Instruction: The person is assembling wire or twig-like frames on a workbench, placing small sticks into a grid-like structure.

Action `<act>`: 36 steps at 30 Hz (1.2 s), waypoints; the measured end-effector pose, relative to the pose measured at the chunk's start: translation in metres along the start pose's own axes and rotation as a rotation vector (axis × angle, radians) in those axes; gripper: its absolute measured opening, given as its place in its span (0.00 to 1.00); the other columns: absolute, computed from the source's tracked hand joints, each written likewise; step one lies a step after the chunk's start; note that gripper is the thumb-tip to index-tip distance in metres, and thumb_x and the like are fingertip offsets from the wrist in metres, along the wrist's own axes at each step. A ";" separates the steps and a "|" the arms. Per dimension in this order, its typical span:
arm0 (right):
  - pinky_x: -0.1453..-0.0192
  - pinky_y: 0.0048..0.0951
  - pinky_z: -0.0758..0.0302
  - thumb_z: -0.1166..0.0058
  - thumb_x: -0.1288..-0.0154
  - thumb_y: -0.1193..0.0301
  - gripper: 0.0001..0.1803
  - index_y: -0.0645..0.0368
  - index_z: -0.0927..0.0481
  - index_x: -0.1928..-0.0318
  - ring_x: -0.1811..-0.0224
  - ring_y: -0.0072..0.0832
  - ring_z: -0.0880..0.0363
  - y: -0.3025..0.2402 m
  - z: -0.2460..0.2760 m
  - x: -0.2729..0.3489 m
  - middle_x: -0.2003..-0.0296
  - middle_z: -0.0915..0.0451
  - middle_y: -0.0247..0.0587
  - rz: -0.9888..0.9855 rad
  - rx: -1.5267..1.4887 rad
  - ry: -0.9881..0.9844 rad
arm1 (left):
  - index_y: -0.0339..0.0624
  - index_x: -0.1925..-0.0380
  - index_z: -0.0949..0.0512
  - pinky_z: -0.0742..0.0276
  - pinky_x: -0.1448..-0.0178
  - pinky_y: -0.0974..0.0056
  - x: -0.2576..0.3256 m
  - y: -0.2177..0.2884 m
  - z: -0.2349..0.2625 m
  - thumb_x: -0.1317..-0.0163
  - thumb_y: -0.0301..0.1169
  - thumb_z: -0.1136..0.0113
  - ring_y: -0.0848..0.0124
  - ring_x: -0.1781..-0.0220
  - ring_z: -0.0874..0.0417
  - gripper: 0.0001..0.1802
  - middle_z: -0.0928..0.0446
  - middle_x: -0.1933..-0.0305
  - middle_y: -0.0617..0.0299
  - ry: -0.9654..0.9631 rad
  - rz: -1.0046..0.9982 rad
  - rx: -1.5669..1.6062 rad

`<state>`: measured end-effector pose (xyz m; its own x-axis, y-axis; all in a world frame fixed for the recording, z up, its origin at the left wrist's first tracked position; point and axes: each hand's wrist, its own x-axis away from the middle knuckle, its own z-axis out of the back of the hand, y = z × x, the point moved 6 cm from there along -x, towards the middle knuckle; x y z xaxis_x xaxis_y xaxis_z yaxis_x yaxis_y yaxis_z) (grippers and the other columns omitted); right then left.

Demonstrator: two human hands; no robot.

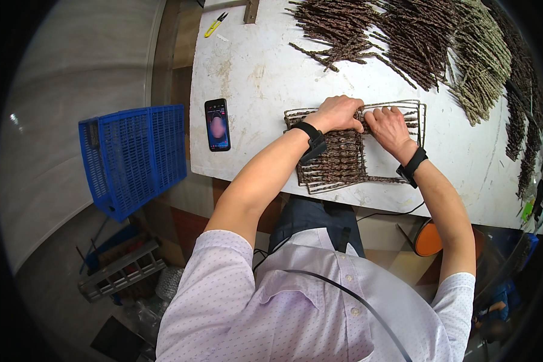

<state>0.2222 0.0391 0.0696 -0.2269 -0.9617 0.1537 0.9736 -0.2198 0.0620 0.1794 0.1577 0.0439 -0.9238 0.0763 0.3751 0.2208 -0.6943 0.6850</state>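
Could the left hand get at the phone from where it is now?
Probably yes: the phone lies on the table left of the left hand, and nothing tall seems to stand between; the hand would have to leave the woven frame.

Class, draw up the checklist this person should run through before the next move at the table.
1. Left hand at the woven wire frame: ok.
2. Right hand close by the left: ok.
3. What each grip closes on: cannot tell; too small.
4. Frame well back from the near edge of the white table: not ok; close to it.
5. Loose brown strands on the table: ok, far side.
6. Yellow-handled snips clear of the frame: ok.
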 end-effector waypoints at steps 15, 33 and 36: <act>0.57 0.38 0.27 0.51 0.40 0.70 0.05 0.50 0.23 0.64 0.71 0.36 0.20 0.011 -0.006 -0.010 0.77 0.21 0.37 0.053 -0.265 -0.016 | 0.35 0.59 0.24 0.24 0.54 0.53 0.011 -0.015 0.003 0.54 0.50 0.27 0.47 0.57 0.19 0.32 0.19 0.62 0.43 0.026 -0.049 0.225; 0.61 0.32 0.33 0.51 0.42 0.69 0.02 0.46 0.28 0.71 0.69 0.27 0.25 0.007 0.013 0.007 0.77 0.26 0.27 0.089 -0.160 0.195 | 0.35 0.58 0.25 0.25 0.55 0.56 0.010 -0.014 0.004 0.52 0.41 0.27 0.53 0.60 0.19 0.27 0.20 0.63 0.45 0.016 0.046 0.307; 0.61 0.31 0.33 0.51 0.42 0.69 0.02 0.45 0.29 0.71 0.68 0.26 0.25 0.009 0.017 0.012 0.76 0.26 0.26 0.056 -0.134 0.257 | 0.35 0.59 0.27 0.27 0.53 0.61 0.006 -0.013 0.004 0.52 0.37 0.27 0.62 0.62 0.22 0.25 0.21 0.63 0.50 -0.039 0.055 0.454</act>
<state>0.2276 0.0283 0.0890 -0.1754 -0.9791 -0.1029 0.9830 -0.1685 -0.0731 0.1721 0.1700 0.0396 -0.8966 0.0811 0.4354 0.3915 -0.3149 0.8646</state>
